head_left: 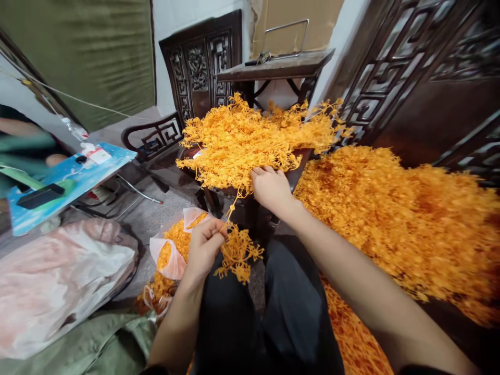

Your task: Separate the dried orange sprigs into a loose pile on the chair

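Note:
My left hand (207, 242) is closed in a pinch on an orange branching sprig (239, 252), which looks like moulded plastic and hangs over my knees. From it a thin knobbly orange strand (232, 208) runs up to a loose heap of similar orange pieces (238, 140) on a dark wooden seat or stand. At the near edge of that heap is my right hand (272, 188), its fingers curled into the orange pieces. The heap partly hides its fingertips and their exact hold.
A much larger orange heap (398, 219) spreads along my right side. Left of my knees stands an open pinkish bag (172, 263) of orange pieces, beside a big whitish sack (62, 276). A person's blurred arm (27, 143) is at a blue table (94, 179). Carved dark chairs (201, 62) stand behind.

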`<state>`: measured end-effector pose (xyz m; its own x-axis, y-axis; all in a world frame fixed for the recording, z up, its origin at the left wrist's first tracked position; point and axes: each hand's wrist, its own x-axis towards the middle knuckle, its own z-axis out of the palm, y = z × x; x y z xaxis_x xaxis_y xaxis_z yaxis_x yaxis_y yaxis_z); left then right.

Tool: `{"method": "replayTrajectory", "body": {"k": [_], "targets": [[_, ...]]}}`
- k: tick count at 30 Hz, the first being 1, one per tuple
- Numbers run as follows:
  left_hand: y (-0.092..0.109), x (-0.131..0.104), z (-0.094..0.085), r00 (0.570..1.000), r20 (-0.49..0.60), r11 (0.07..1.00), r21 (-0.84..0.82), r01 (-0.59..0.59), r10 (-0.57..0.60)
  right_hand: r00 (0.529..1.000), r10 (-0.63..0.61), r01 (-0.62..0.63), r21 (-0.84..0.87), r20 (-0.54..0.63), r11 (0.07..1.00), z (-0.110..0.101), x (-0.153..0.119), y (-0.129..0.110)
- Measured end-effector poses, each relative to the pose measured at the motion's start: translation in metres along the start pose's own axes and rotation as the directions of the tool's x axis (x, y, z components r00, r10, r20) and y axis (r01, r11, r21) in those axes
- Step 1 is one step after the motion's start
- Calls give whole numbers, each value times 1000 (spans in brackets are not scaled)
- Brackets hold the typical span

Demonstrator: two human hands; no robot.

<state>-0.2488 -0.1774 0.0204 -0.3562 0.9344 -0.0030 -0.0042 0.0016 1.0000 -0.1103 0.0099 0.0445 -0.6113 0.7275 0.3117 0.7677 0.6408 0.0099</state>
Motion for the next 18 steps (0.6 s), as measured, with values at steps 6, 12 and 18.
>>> {"method": "replayTrajectory", "body": {"k": [6, 12, 18], "targets": [[13, -27, -11, 994, 108, 1000, -8, -18, 19, 997, 77, -76, 99, -4, 992, -14, 39, 15], [48, -59, -24, 902, 420, 987, 72, -146, 103, 987, 159, -156, 136, -11, 978, -20, 91, 40], [53, -56, -32, 903, 430, 992, 113, -51, -3, 963, 28, -51, 82, 267, 995, -42, 77, 45]]}}
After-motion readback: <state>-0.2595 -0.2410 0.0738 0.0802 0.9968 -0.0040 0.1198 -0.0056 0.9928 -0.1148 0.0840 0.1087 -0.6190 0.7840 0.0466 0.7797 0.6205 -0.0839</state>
